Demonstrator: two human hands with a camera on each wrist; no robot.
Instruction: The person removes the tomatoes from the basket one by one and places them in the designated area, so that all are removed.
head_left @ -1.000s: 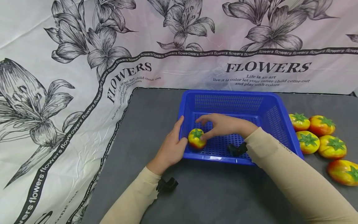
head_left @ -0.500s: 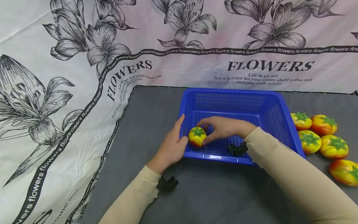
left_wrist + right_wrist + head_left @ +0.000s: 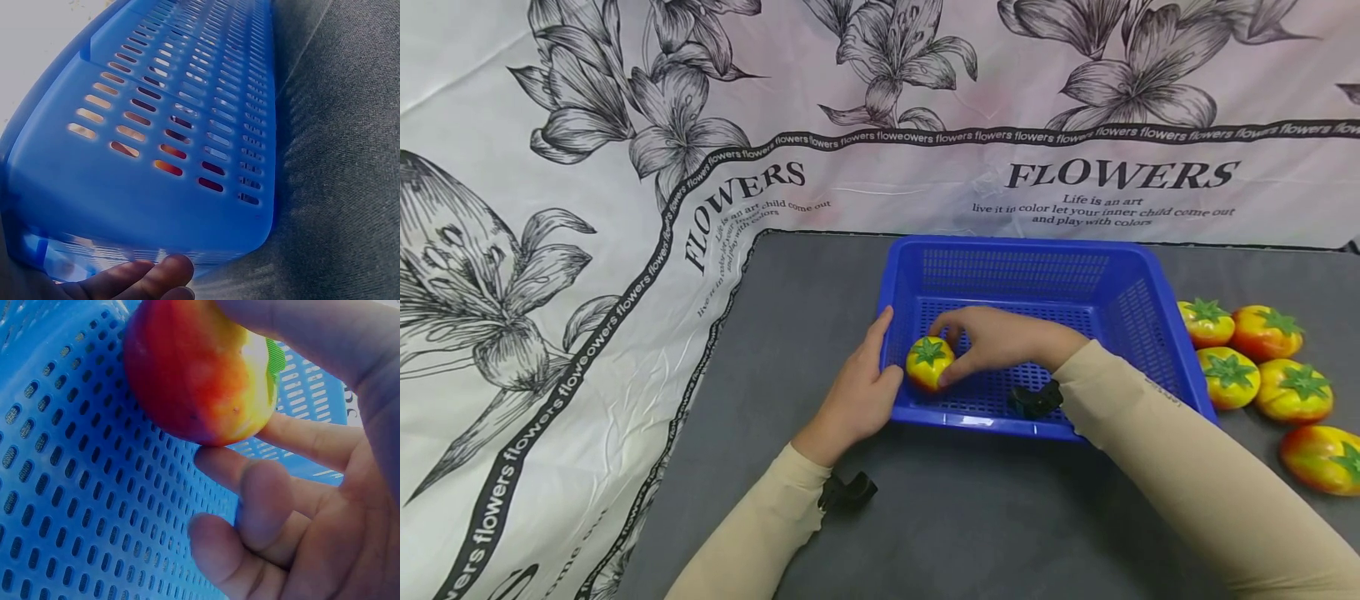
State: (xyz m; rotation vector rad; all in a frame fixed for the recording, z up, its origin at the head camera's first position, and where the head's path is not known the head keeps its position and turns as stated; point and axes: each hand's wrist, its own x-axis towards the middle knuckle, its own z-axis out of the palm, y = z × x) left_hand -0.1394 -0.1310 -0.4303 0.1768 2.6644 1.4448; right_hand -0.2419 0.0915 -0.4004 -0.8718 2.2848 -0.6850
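A yellow-and-red tomato (image 3: 928,364) with a green star-shaped leaf top is in the front left corner of the blue plastic basket (image 3: 992,425). My right hand (image 3: 988,337) holds it between thumb and index finger, reaching in from the right. In the right wrist view the tomato (image 3: 197,375) shows its red side close over the perforated basket floor, and the other fingers curl beneath without gripping it. My left hand (image 3: 857,392) grips the basket's left rim near the front corner. The left wrist view shows its fingertips (image 3: 172,272) at the slotted blue wall (image 3: 112,187).
Several similar tomatoes (image 3: 1295,392) lie on the grey tabletop (image 3: 970,517) to the right of the basket, one (image 3: 1326,460) tipped on its side nearer the front. A white flower-printed cloth (image 3: 895,192) rises behind and along the left. Black wrist mounts (image 3: 847,492) sit at both wrists.
My right thumb and fingers have closed in around the tomato, which has shifted slightly upward in the view. My left hand stays on the basket rim.
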